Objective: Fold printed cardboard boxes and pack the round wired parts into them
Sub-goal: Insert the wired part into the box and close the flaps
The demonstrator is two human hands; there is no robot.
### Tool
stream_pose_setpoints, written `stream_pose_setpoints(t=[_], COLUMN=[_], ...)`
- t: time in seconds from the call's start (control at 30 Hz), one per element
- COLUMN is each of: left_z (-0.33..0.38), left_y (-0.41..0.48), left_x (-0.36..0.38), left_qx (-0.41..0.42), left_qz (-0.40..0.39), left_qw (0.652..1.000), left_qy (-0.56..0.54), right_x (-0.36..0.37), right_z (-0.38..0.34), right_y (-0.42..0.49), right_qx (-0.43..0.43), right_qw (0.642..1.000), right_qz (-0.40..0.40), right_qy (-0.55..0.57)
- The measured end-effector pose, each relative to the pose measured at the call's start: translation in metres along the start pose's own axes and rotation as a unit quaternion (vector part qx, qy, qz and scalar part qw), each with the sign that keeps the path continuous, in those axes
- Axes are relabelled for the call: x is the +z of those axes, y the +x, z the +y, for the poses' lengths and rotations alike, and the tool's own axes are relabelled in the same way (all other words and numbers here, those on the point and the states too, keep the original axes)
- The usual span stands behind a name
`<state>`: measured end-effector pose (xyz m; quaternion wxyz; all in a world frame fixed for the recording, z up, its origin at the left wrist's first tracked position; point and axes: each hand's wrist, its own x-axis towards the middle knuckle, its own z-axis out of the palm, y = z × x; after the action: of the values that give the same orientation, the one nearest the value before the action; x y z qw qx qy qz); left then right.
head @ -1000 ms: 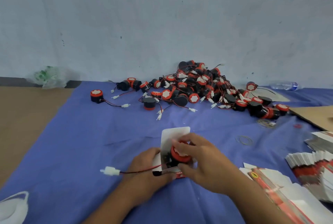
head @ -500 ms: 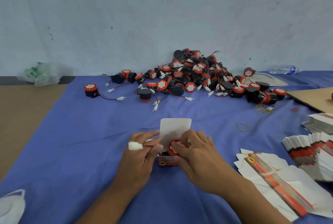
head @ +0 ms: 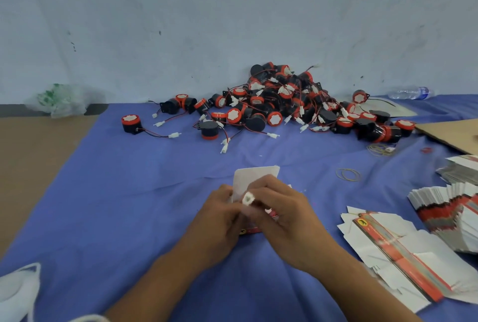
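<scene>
Mid-pack at the bench: my left hand (head: pixel 219 220) and right hand (head: pixel 287 220) meet knuckle to knuckle over one printed box (head: pixel 252 229). Its red panel shows just beneath the fingers, and its white top flap (head: pixel 256 176) stands open on their far side. The left hand's fingers are curled round the box. The right hand's fingertips seem to close on the white connector (head: pixel 247 198), held at the box mouth where the two hands touch. The round part that connector belongs to is hidden. I judge that it sits inside the box under my palms, but I cannot see it.

What looks done is that this one box is folded into shape and, by my reading, loaded except for its lead. The wire has yet to be tucked in and the flap shut. No closed, finished box shows anywhere in view.

Most of the job lies ahead. Well beyond my hands a heap of round wired parts (head: pixel 284 104) is piled against the wall, with a few strays spilling to the left of it. Near my right wrist lie flat box blanks (head: pixel 401 251), none folded, and a fanned stack of blanks (head: pixel 452 213) sits farther right. Loose rubber bands (head: pixel 348 174) rest on the blue cloth (head: pixel 129 205) just past the right hand.
</scene>
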<state>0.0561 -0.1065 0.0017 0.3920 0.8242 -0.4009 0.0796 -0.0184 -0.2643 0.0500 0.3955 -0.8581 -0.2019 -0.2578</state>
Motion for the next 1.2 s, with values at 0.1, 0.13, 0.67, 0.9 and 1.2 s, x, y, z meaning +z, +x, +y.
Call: stream_pose_setpoints(t=[0.1, 0.13, 0.67, 0.9, 1.2], left_z=[0.005, 0.006, 0.008, 0.012, 0.01], left_y=[-0.002, -0.004, -0.009, -0.009, -0.009], left_x=[-0.001, -0.002, -0.003, -0.005, -0.007], left_qx=[0.005, 0.002, -0.051, -0.07, -0.081], left_qz=[-0.018, -0.025, 0.02, 0.008, 0.013], left_qw=[0.999, 1.0, 0.997, 0.997, 0.995], left_qy=[0.029, 0.016, -0.047, -0.027, -0.049], right_x=[0.003, 0.004, -0.018, -0.04, -0.024], right_z=[0.007, 0.009, 0.019, 0.025, 0.022], right_y=[0.001, 0.001, 0.001, -0.007, -0.006], right_qx=[0.07, 0.066, 0.001, 0.085, 0.115], right_qw=[0.992, 0.988, 0.975, 0.97, 0.99], right_qz=[0.104, 0.126, -0.195, -0.228, -0.073], right_qy=[-0.019, -0.06, -0.104, -0.001, -0.04])
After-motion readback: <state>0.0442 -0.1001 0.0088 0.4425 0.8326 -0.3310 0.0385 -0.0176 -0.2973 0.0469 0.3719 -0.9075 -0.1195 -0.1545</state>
